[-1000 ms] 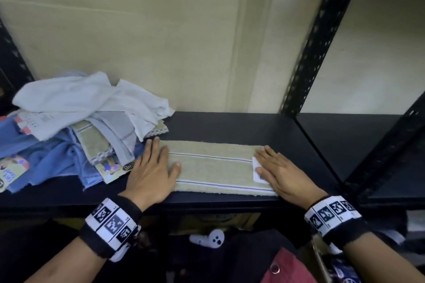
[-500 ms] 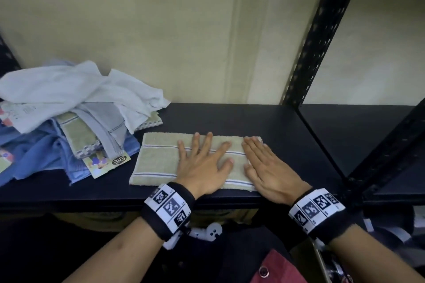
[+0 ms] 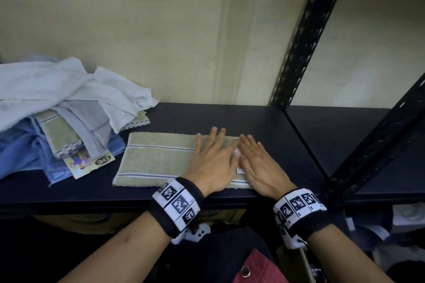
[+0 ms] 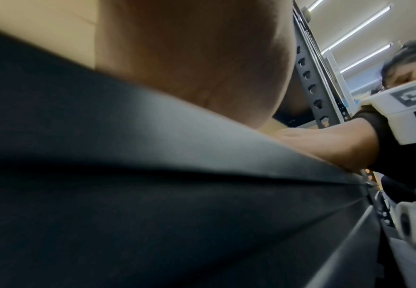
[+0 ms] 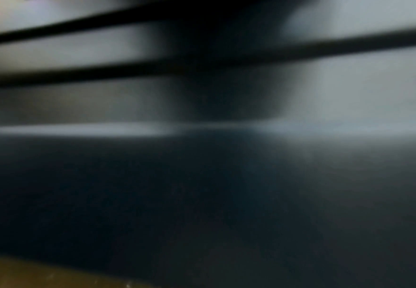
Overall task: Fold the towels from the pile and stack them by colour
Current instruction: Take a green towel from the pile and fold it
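Observation:
A beige towel with thin blue stripes lies folded into a long strip on the dark shelf. My left hand lies flat on its right part, fingers straight. Beside it my right hand presses flat on the towel's right end, where a white label peeks out between the hands. The unfolded pile of white, grey, beige and blue towels sits at the left of the shelf. The left wrist view shows only the shelf edge and my right hand; the right wrist view is dark blur.
A printed card tag sticks out of the pile towards the towel. A black perforated upright and a slanted rail bound the shelf on the right. The beige wall stands close behind. A white controller hangs below the shelf edge.
My left hand slid along the towel from its left end to its right part, ending beside my right hand. The right hand stayed on the right end.

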